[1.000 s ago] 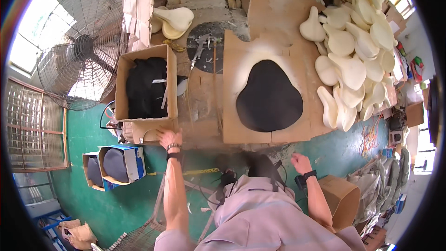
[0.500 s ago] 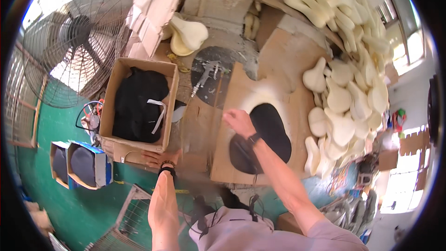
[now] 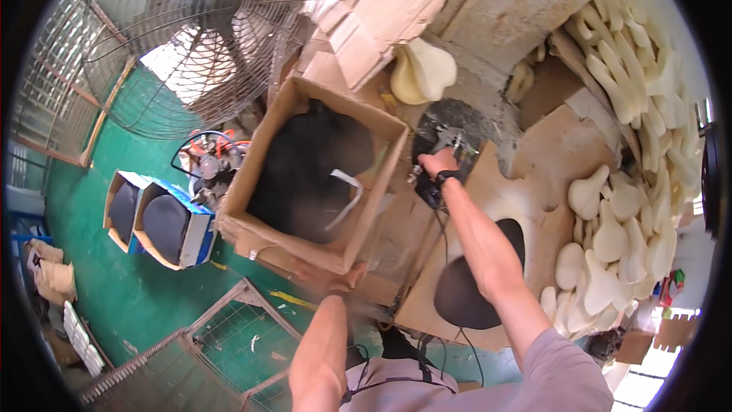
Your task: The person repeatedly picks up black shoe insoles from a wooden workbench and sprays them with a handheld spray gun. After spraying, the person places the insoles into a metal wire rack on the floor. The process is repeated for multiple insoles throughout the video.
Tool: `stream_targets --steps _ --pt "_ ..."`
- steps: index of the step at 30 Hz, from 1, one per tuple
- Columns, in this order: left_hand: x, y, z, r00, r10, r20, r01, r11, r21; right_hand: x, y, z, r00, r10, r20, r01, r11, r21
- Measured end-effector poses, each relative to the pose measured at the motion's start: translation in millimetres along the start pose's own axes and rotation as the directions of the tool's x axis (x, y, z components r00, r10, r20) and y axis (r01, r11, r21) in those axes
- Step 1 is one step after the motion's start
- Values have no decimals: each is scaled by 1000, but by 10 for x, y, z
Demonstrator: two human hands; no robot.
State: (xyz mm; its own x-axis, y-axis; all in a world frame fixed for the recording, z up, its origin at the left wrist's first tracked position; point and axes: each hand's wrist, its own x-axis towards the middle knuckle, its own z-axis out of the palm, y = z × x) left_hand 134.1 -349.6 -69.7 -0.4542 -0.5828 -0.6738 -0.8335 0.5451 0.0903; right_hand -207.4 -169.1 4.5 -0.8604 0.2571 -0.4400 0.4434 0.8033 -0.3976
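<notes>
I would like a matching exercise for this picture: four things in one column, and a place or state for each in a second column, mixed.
Things:
1. right hand
2. left hand
3. large fan
4. pale foam shapes

Places or states:
A. heaped at the right side
B. at the near edge of the cardboard box
C. on a metal tool on the workbench
D. upper left, behind the box

Pairs: 1-C, 2-B, 3-D, 4-A

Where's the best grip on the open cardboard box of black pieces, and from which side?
Grip the cardboard box by its two long walls, one hand each, coming from above at the near edge. The top is open with flaps up, so the rims are exposed. The left hand already sits at the near corner; the right hand is off at the metal tool.
</notes>
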Motion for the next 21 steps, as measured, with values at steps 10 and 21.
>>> stream_targets --steps 10,21 --pt "319 -13 119 967 202 152 -170 964 -205 -839 481 -820 991 -126 38 65 719 692" --pt "-185 179 -304 992 -43 -121 54 995 87 -4200 1616 -2205 939 -334 -77 199 348 916"
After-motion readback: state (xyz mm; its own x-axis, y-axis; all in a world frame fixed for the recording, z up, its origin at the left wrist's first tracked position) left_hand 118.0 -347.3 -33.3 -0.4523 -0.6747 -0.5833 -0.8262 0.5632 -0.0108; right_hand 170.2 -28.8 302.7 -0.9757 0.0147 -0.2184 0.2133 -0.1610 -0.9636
